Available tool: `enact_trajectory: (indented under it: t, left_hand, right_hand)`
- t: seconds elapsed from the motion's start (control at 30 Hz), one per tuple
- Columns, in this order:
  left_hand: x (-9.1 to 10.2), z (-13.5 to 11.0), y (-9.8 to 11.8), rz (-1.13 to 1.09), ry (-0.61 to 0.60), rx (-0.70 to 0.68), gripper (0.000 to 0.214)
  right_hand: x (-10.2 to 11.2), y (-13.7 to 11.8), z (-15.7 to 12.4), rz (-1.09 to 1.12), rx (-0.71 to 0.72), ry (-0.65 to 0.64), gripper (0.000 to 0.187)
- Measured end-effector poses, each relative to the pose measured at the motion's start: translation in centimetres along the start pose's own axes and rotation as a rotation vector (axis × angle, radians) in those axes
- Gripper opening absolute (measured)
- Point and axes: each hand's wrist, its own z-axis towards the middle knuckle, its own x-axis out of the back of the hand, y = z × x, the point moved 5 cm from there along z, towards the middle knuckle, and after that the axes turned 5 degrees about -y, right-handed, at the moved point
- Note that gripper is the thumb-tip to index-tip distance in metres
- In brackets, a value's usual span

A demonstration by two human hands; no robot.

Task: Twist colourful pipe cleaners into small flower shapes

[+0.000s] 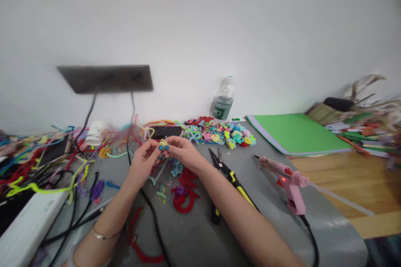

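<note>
My left hand [144, 159] and my right hand [181, 152] meet above the grey table, thumbs side by side. Pinched between their fingertips is a small yellow pipe-cleaner piece [163, 143], mostly covered by the fingers. Under and just beyond my hands lie blue pipe-cleaner loops [177, 168] and a red fuzzy curl [184, 204] with a purple bit in it. Behind my fingers rests a phone [165, 132] with a dark screen. A heap of colourful pipe-cleaner flowers [219, 132] sits farther back, to the right.
Right of my forearm are pliers with yellow-black handles [236, 183] and a pink glue gun [290, 183], its red light lit. A water bottle [223, 102] stands by the wall, green sheets [300, 133] beside it. Black cables [153, 212] and tangled pipe cleaners [46, 187] cover the left.
</note>
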Motion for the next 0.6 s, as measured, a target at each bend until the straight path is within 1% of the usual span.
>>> enact_trajectory:
  t: [0.17,0.3,0.47,0.6]
  left_hand:
    - [-0.2,0.0,0.1,0.017,-0.053,-0.003,0.034]
    - [-0.5,-0.1,-0.1,-0.055,-0.080,0.022,0.033]
    - [-0.4,-0.2,-0.6,-0.098,-0.047,0.044,0.033]
    - [-0.4,0.0,-1.3,-0.197,-0.011,0.142,0.041]
  right_hand:
    - [0.0,0.1,0.0,0.018,-0.028,0.006,0.037]
    - [-0.3,-0.1,-0.1,0.015,0.004,-0.014,0.032]
    - [-0.3,-0.3,-0.1,0.024,0.024,0.012,0.032]
    - [0.4,0.0,0.0,0.007,-0.005,0.070,0.030]
